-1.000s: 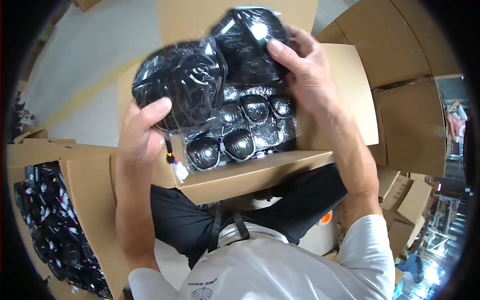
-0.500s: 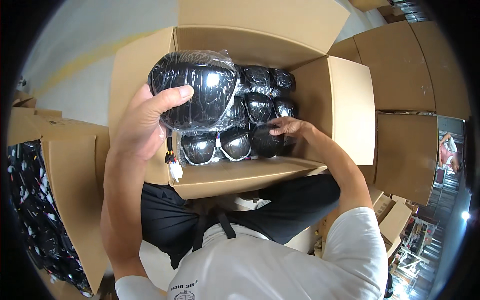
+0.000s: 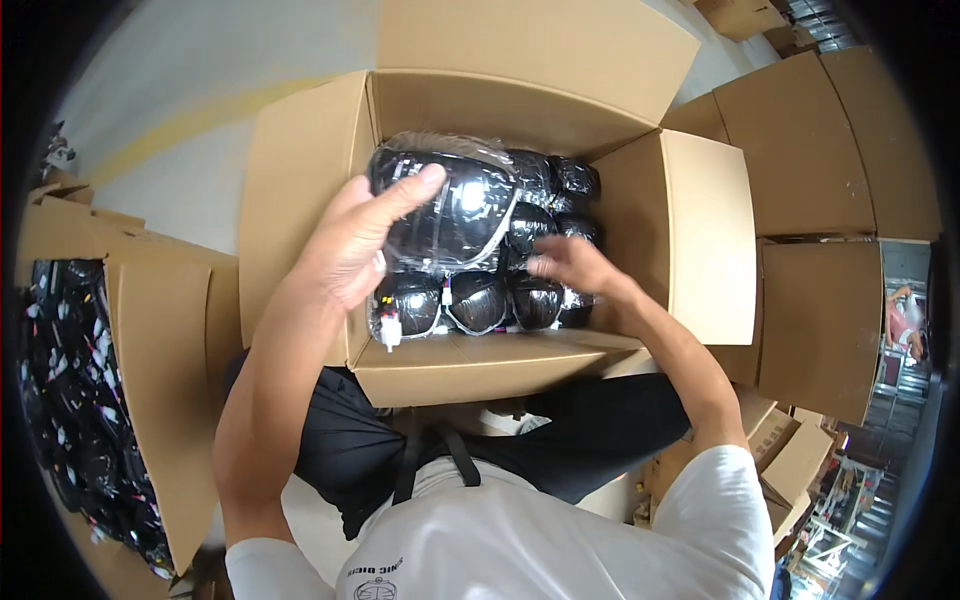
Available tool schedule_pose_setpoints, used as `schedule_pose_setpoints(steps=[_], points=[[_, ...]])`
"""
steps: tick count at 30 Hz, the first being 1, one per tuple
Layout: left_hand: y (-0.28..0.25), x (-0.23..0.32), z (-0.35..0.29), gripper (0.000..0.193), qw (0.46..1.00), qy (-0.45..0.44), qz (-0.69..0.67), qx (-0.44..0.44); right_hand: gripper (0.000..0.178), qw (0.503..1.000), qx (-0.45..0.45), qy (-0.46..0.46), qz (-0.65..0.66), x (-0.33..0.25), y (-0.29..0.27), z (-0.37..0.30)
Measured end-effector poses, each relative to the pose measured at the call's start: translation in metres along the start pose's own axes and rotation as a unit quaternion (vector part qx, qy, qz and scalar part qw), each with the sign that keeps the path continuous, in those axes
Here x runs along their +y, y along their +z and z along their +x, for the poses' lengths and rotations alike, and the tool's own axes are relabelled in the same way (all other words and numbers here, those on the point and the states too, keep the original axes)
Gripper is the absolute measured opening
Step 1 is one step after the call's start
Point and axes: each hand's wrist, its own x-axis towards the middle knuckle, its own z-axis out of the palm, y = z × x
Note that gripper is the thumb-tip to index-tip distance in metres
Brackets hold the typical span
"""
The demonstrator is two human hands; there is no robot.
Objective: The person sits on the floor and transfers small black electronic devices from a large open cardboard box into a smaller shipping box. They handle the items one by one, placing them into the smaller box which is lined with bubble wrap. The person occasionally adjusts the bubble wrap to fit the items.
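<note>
My left hand [image 3: 365,230] grips a glossy black rounded part in clear plastic wrap [image 3: 455,205], thumb on top, over the left side of an open cardboard box [image 3: 500,375]. A white plug on short dark wires [image 3: 390,328] hangs below this part. My right hand [image 3: 580,265] is over the right side of the packed rows, fingers apart and slightly blurred; nothing shows in it. Beneath the hands, several wrapped black parts [image 3: 477,300] sit in rows inside the box. The held part hides those at the upper left.
At the left stands another cardboard box [image 3: 165,400] filled with black parts and white plugs [image 3: 85,400]. Large closed cartons [image 3: 815,320] are stacked at the right. Open flaps [image 3: 705,240] spread from the middle box. Another person [image 3: 905,320] is far off at the right.
My left hand has brought the wrapped part right and down, closer over the box. My right hand has come off the wrapped part at the near right, which now sits in the row.
</note>
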Motion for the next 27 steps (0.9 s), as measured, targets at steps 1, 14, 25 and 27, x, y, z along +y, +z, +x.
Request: schedule_pose_setpoints(steps=[1,14,25,27], points=[[0.009,-0.005,0.002,0.045,0.999,0.001,-0.012,-0.039,0.068,0.986,-0.008,-0.07,0.148,-0.004,-0.012,-0.003],[0.02,-0.1,0.007,0.067,0.946,-0.142,0.258,-0.134,0.055,0.885,0.029,0.052,0.461,0.0,-0.054,-0.021],[0.028,-0.118,0.0,0.049,0.921,-0.149,0.32,-0.167,0.058,0.964,0.121,0.213,-0.099,0.129,-0.017,-0.027],[0.03,-0.117,-0.002,0.049,0.921,-0.142,0.323,-0.165,0.062,0.942,0.078,0.171,-0.279,0.126,-0.011,-0.032]])
